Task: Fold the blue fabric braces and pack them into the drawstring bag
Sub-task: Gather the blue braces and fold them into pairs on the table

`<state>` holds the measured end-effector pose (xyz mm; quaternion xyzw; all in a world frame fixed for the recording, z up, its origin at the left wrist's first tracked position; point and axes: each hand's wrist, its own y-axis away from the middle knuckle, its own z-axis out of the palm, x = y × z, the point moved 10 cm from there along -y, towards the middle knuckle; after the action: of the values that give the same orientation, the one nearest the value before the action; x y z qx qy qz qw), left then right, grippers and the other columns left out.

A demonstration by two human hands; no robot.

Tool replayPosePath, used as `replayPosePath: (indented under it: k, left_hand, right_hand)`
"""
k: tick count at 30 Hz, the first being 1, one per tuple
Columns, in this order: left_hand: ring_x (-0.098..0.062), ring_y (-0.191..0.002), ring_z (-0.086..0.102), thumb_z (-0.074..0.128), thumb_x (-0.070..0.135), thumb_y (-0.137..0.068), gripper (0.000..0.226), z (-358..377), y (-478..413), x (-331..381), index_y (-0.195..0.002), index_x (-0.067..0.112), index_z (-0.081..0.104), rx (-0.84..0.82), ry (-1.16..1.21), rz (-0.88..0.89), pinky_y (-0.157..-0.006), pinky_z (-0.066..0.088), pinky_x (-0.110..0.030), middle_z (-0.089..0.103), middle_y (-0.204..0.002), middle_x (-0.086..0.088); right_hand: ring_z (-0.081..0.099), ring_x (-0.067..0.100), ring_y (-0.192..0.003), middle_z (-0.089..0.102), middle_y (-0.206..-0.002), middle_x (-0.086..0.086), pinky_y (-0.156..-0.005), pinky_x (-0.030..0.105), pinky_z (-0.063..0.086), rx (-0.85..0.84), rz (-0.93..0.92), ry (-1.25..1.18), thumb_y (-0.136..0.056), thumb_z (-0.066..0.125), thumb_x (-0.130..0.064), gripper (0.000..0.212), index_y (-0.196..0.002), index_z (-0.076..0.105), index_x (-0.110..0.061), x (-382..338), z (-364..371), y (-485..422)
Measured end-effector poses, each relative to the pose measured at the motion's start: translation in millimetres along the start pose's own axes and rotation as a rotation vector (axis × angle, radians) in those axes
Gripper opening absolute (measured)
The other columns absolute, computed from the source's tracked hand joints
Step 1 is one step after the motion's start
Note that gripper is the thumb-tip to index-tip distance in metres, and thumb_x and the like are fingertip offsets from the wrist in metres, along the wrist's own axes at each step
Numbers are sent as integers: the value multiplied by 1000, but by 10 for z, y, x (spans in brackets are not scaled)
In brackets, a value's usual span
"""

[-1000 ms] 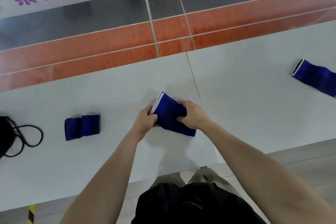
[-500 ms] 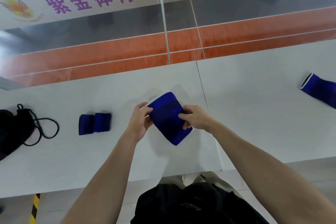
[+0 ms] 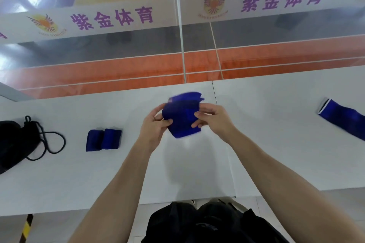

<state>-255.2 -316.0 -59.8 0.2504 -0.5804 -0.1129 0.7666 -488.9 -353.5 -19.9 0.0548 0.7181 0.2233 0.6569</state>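
A blue fabric brace [image 3: 182, 116] is held above the white table [image 3: 266, 144], blurred by motion. My left hand [image 3: 153, 127] grips its left side and my right hand [image 3: 212, 120] pinches its right side. A folded blue brace [image 3: 103, 139] lies on the table to the left. Another blue brace [image 3: 343, 117] with a white edge lies unfolded at the far right. The black drawstring bag [image 3: 16, 142] rests at the far left edge, its cord looped on the table beside it.
A glass partition [image 3: 181, 45] with purple lettering stands along the table's far edge, an orange and grey court floor behind it. A seam [image 3: 215, 94] splits the table top in two. Yellow-black floor tape [image 3: 26, 227] shows at the lower left.
Both hands have lifted the brace off the table and turned it between them. The view has tilted up, bringing more of the bag and partition into sight.
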Motion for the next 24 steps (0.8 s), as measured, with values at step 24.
replayPosePath:
  k: [24]
  left_hand:
    - [-13,-102,80,72,2,-101,29,421,242,741,-118,23,82,2,-688,407,-85,67,-31,85,-104,6]
  right_hand:
    - [71,15,-102,75,-115,-7,-86,38,63,-247,-178,637,-95,83,-34,32,-123,69,-27,-254,402,-107]
